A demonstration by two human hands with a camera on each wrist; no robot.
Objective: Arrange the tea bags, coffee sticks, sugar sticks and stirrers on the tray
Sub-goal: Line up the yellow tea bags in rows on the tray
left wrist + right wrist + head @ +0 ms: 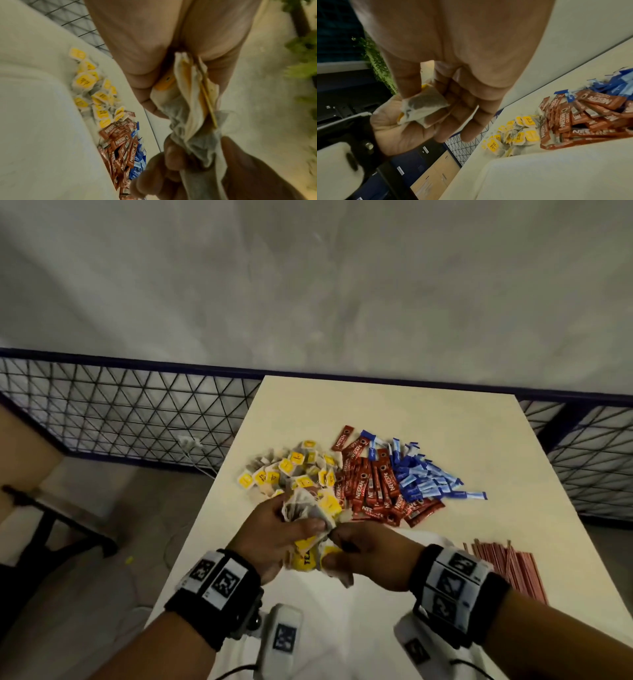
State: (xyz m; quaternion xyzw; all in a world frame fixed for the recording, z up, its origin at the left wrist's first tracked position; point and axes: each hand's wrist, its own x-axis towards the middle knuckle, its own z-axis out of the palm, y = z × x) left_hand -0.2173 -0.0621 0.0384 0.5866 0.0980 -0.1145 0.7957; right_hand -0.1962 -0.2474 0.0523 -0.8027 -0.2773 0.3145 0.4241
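While a bunch of tea bags (305, 513) sits low in the frame's centre, the left hand (274, 529) grips it with curled fingers and the right hand (370, 553) pinches its near edge. Above lie loose tea bags (291, 467), coffee sticks (380, 491) and sugar sticks (424, 477) on the table (394, 405); stirrers (507, 566) lie lower right.

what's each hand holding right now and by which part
Left hand grips a bunch of tea bags around their middles; right hand pinches that bunch's lower edge.
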